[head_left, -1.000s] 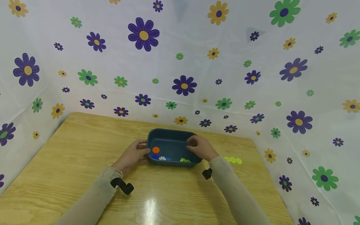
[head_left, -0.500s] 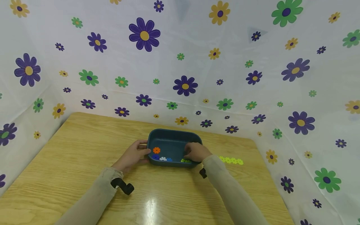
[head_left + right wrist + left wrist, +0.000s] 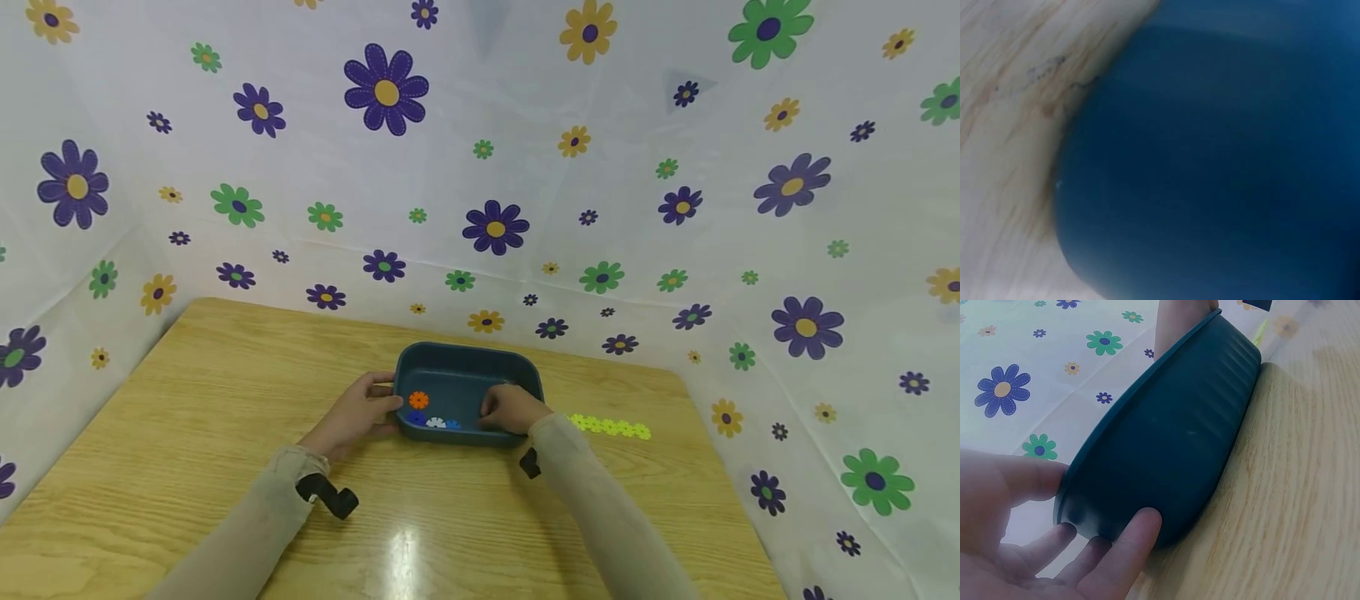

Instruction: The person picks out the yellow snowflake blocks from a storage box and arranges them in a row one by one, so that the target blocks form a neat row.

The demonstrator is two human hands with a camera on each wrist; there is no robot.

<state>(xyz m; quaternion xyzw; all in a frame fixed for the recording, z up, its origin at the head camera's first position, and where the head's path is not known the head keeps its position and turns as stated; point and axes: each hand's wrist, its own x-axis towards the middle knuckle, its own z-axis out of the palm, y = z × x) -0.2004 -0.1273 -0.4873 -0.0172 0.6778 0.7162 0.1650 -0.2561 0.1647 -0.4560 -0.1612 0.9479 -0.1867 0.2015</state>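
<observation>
A dark teal plastic bin (image 3: 442, 357) stands on the wooden table. My left hand (image 3: 360, 414) grips its left end, fingers against the outer wall and at the rim, as the left wrist view shows from close up. My right hand (image 3: 513, 410) reaches inside the right half, fingers curled and tips down by the front wall; I cannot tell what they hold. At the bin's left lie flower-shaped plastic discs: an orange disc (image 3: 418, 400), a dark blue disc (image 3: 417, 417), a white disc (image 3: 436, 422) and a lighter blue disc (image 3: 453, 425).
A row of several yellow-green flower discs (image 3: 611, 427) lies on the table (image 3: 300, 533) right of the bin, partly behind my right sleeve. A white flower-printed cloth (image 3: 435, 167) hangs behind the table and along both sides. In the right wrist view, the bin's blurred outer wall (image 3: 1210, 156) fills most of the picture.
My right hand has lowered and moved left into the bin, covering the yellow-green discs seen there before. More of the row outside shows past my sleeve. The left hand keeps its grip.
</observation>
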